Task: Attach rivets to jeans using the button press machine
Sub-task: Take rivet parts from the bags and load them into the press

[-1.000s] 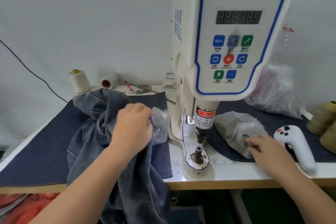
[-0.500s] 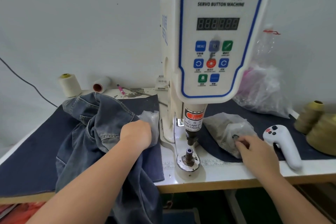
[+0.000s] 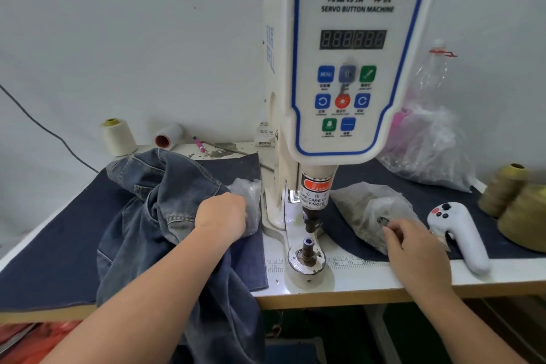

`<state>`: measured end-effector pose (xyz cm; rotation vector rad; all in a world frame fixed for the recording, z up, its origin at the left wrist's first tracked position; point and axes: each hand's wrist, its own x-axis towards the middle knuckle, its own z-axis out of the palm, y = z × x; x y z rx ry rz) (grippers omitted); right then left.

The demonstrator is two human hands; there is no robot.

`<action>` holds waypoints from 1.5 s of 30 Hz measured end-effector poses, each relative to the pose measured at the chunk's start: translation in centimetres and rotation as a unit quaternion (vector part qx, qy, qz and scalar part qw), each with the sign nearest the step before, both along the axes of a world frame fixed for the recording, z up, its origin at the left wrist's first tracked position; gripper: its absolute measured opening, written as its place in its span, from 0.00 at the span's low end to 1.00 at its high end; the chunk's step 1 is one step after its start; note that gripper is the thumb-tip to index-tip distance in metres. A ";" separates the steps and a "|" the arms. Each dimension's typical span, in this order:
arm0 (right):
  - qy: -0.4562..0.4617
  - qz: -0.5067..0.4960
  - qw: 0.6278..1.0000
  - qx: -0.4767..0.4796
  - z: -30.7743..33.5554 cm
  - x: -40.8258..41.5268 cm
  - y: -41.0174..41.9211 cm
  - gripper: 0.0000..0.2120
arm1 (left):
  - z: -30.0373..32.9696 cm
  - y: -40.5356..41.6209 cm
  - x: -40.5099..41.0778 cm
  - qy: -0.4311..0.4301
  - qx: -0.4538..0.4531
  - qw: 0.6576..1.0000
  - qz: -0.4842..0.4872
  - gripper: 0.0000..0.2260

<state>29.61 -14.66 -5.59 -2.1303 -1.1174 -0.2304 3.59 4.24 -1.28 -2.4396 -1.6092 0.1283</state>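
Jeans (image 3: 165, 216) lie bunched on the table (image 3: 369, 278), left of the button press machine (image 3: 339, 68). My left hand (image 3: 221, 217) is fisted on the denim; my right hand (image 3: 413, 248) seems to pinch something in the plastic bag (image 3: 360, 210).

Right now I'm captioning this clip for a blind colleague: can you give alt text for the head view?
A person's left hand rests on crumpled jeans left of a white servo button machine, while the right hand reaches into a clear plastic bag on its right. The machine's lower die is bare; thread cones stand at the table's right edge.
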 end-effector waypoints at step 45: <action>0.018 -0.011 1.000 0.005 -0.2 0.1 0.0 0.08 | -0.1 -10.7 1.4 -0.586 -0.177 0.781 -0.124 0.07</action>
